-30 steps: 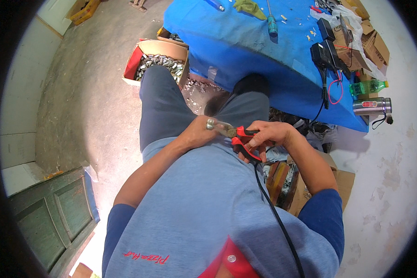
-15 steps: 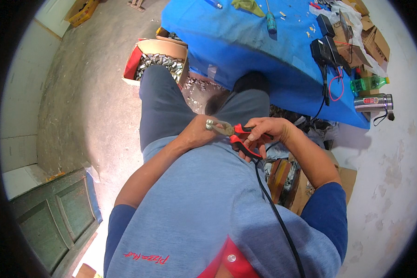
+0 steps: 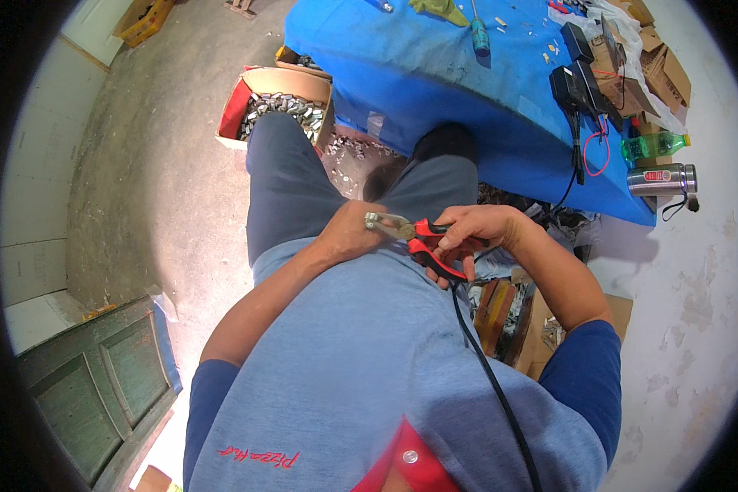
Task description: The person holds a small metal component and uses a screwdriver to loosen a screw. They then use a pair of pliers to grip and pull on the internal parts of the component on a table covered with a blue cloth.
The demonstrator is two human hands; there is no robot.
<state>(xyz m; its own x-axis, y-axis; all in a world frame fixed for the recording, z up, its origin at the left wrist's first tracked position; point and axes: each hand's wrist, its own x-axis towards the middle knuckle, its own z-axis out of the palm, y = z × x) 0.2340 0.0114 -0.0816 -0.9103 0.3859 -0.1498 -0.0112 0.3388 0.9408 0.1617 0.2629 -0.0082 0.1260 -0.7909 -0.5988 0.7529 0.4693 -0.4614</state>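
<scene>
Over my lap, my right hand (image 3: 474, 232) is wrapped round the red-and-black handles of a pair of pliers (image 3: 436, 260), with the handles spread apart. The plier jaws point left and reach to a small shiny metal piece (image 3: 372, 220) beside my left hand (image 3: 349, 236). My left hand is closed, its knuckles upward, with that metal piece at its fingertips. The fingers' undersides are hidden, and the exact shape of the piece is too small to make out.
A carton (image 3: 280, 84) full of small metal pieces stands beyond my left knee. On the blue-covered table (image 3: 435, 74) lie a teal-handled screwdriver (image 3: 480, 37) and black power adapters (image 3: 570, 88). A steel flask (image 3: 662, 180) sits at its right edge. A black cable (image 3: 500, 394) crosses my shirt.
My right forearm and elbow have shifted slightly outward to the right. Both hands, the pliers and the metal piece stay in nearly the same place.
</scene>
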